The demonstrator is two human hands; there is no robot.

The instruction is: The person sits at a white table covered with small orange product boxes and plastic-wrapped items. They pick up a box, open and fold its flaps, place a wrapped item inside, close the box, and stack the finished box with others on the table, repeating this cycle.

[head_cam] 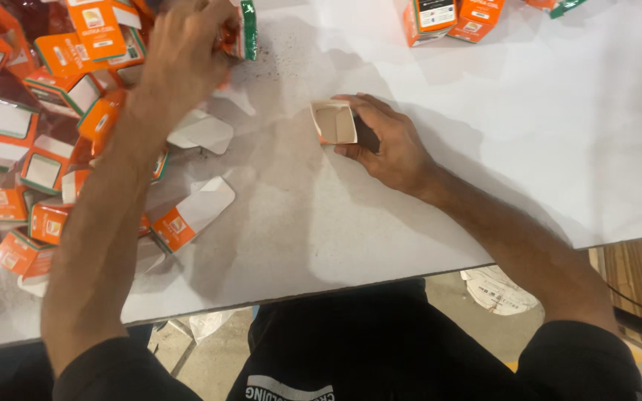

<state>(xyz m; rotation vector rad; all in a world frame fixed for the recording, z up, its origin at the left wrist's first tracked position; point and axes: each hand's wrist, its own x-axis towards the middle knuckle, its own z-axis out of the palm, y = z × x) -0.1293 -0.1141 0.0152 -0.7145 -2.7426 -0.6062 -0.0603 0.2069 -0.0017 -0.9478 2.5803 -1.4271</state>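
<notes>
Right hand (388,145) lies on the white table (484,134) near its middle, fingers curled loosely around a small open carton (334,122) that rests on its side with the open mouth facing the camera, showing its pale bare inside; the thumb sits under the box and the other fingers wrap over its far side, so the hand is half closed on it rather than spread. Left hand (187,52) reaches up and to the left into a heap of orange cartons (31,126), its fingers drawn together and pinching a small packet with a green edge (248,28) at the top rim of the view; what else the fingertips grip is hidden by the back of the hand. That heap holds well over a dozen small orange-and-white boxes with green trim, too piled up to count exactly, some open-ended, one lying apart with its white flap out (191,212) just beside the left forearm. At the far edge of the table stand two more orange boxes (451,18) close together, with part of a third at the rim beside them. Dark specks are scattered on the table between the two hands
</notes>
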